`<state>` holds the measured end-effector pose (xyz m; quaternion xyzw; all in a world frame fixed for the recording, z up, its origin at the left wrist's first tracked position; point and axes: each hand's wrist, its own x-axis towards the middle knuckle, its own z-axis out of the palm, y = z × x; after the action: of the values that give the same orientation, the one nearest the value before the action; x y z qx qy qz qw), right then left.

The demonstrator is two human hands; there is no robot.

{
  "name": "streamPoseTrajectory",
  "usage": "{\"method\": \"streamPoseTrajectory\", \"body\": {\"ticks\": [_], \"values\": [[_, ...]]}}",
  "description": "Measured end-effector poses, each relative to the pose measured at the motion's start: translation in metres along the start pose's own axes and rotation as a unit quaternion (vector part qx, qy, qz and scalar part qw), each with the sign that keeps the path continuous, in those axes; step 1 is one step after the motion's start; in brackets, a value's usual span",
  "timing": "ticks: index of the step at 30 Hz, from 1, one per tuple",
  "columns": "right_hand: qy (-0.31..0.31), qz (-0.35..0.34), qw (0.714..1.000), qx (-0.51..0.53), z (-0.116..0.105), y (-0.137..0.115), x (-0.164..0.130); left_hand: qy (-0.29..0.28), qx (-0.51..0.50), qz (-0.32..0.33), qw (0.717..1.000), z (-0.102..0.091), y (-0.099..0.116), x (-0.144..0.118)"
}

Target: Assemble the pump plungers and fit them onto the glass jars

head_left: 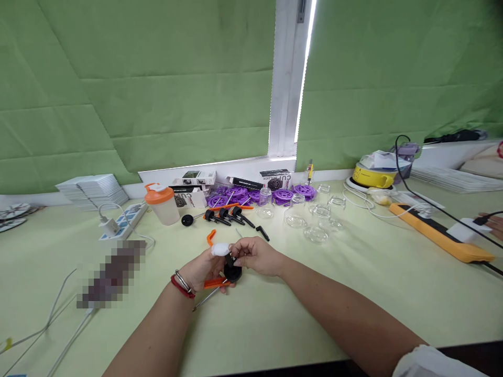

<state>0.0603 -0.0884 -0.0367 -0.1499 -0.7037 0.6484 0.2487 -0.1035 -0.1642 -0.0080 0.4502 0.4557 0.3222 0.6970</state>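
Observation:
My left hand [203,268], its thumb wrapped in white, is closed around a round black part [233,274]. An orange strip [214,283] and a thin metal rod [207,301] stick out below its fingers; how they join the black part is hidden. My right hand [255,255] pinches the upper side of the same black part with bent fingers. Just beyond the hands lies a curved orange piece [211,237]. Farther back are several black knobbed parts [225,213], a small bent black piece [262,232] and a black ball-like knob [187,220].
Clear glass jars [295,213] stand behind to the right, near purple plastic parts [236,195] and boxes [276,179]. An orange-lidded shaker [162,205] and a white power strip [126,221] are at left. An orange power strip [436,234] lies right, where another person's hand [495,225] shows.

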Motion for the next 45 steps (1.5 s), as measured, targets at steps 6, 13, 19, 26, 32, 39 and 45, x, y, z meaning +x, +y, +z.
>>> {"method": "streamPoseTrajectory", "body": {"ticks": [6, 13, 19, 26, 32, 39, 45], "values": [[0.010, 0.003, 1.000, 0.007, 0.000, 0.000, 0.000, 0.003, -0.012, -0.004, 1.000, 0.003, 0.002, -0.001], [0.022, 0.001, 1.000, 0.011, 0.005, -0.006, -0.001, 0.007, -0.019, -0.012, 1.000, 0.001, -0.002, -0.002], [0.069, -0.006, 0.998, 0.007, 0.006, -0.022, -0.009, 0.001, -0.051, 0.040, 0.998, 0.009, 0.009, -0.013], [-0.001, 0.114, 0.977, 0.183, 0.031, -0.054, -0.020, 0.147, 0.135, 0.272, 0.941, 0.027, 0.008, -0.019], [0.006, 0.155, 0.983, 0.094, 0.032, -0.073, -0.008, 0.255, 0.372, 0.362, 0.816, 0.029, 0.013, -0.024], [0.109, 0.015, 0.882, -0.458, 0.001, -0.058, 0.054, 0.438, 0.503, 0.210, 0.715, -0.063, 0.030, -0.015], [0.131, 0.101, 0.803, -0.573, 0.002, -0.025, 0.120, 0.475, 0.562, 0.070, 0.674, -0.150, 0.022, 0.012]]}}
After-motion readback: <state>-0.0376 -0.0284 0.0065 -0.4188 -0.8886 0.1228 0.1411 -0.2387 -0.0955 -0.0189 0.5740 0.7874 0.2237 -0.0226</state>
